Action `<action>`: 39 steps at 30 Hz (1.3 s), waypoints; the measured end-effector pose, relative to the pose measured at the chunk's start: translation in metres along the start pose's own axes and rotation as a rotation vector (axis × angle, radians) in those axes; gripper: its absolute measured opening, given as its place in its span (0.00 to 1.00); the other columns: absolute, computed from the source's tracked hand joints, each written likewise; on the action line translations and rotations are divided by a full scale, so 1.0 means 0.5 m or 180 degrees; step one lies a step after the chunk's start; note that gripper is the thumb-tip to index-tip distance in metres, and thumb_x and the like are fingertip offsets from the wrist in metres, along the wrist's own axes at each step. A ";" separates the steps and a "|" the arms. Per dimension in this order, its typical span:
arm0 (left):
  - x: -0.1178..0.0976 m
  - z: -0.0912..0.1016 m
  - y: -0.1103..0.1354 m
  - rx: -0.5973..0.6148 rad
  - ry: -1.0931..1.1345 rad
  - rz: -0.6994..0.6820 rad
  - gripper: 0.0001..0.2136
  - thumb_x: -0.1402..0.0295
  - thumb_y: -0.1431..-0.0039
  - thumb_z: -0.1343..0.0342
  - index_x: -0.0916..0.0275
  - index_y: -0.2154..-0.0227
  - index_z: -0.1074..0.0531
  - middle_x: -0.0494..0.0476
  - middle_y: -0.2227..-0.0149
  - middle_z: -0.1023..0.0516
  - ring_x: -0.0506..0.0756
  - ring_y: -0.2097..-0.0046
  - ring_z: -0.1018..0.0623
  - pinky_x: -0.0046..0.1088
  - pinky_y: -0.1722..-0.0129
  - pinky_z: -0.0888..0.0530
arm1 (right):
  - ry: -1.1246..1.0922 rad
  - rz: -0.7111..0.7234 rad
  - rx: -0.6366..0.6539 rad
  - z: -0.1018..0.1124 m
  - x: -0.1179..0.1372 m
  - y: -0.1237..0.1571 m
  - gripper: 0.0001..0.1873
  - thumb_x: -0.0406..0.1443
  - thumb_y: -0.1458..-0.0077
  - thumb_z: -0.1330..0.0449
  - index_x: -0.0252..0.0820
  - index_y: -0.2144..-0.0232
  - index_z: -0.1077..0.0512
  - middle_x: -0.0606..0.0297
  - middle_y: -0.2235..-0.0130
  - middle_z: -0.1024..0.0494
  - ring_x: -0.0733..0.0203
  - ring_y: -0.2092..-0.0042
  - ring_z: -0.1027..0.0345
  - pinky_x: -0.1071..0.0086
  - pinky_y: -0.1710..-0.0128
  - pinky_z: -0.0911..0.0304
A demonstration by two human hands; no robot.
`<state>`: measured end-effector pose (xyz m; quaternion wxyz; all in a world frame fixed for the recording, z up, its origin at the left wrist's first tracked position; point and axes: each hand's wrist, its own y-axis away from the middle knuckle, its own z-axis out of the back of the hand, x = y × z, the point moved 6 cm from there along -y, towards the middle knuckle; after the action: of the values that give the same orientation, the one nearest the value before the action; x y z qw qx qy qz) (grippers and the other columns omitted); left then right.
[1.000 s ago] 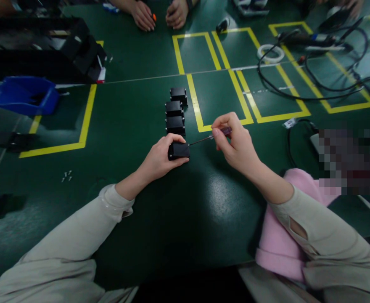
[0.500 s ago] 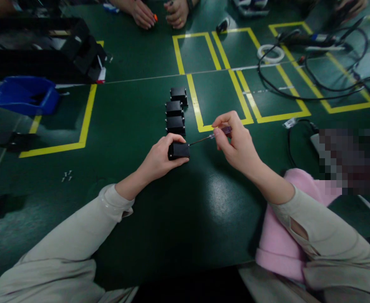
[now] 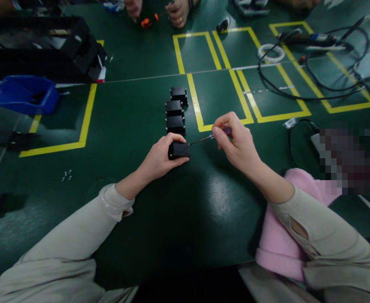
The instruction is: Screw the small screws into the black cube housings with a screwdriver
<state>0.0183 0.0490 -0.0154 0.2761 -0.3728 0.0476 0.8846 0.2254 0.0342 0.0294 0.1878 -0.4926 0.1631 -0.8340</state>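
Note:
A small black box point(image 3: 181, 150) rests on the green table, gripped between the thumb and fingers of my left hand point(image 3: 159, 156). My right hand point(image 3: 235, 140) is closed around the purplish clear handle of a screwdriver point(image 3: 200, 139). Its thin shaft points left, and the tip meets the right side of the box near a corner. Just beyond my left hand, three similar black boxes point(image 3: 175, 123) stand in a row leading away from me, with small shiny screw heads at their corners. Several loose screws point(image 3: 67, 175) lie on the table to the left.
A blue bin point(image 3: 24, 96) and a large black rack point(image 3: 43, 54) stand at the left. Another person's hands point(image 3: 178, 13) are across the table near an orange-handled tool point(image 3: 149, 21). Black cables point(image 3: 286, 97) and a white tape ring point(image 3: 270, 53) lie right; pink cloth point(image 3: 282, 235) lies under my right forearm.
My hands, the box and the screwdriver look almost unmoved, with only a slight shift in my right fingers. Across the table, the other person's hand has moved and more of the orange tool shows.

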 end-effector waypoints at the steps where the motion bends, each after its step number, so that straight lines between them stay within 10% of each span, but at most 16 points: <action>1: 0.001 0.000 0.000 0.0002 -0.0005 0.0007 0.19 0.61 0.43 0.35 0.59 0.51 0.32 0.56 0.50 0.25 0.59 0.50 0.25 0.36 0.52 0.30 | 0.0000 -0.0010 0.0004 0.000 0.000 0.000 0.09 0.41 0.33 0.45 0.45 0.65 0.36 0.72 0.72 0.32 0.68 0.73 0.35 0.69 0.71 0.41; 39: 0.000 -0.001 -0.001 0.0007 -0.0022 0.0010 0.19 0.61 0.43 0.36 0.59 0.51 0.32 0.57 0.51 0.24 0.60 0.50 0.24 0.37 0.51 0.29 | -0.0029 0.0001 0.0032 -0.002 0.000 0.001 0.03 0.38 0.34 0.46 0.45 0.59 0.36 0.71 0.70 0.32 0.66 0.71 0.33 0.66 0.68 0.38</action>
<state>0.0187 0.0492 -0.0156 0.2752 -0.3694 0.0483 0.8863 0.2244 0.0339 0.0287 0.1911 -0.4954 0.1581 -0.8325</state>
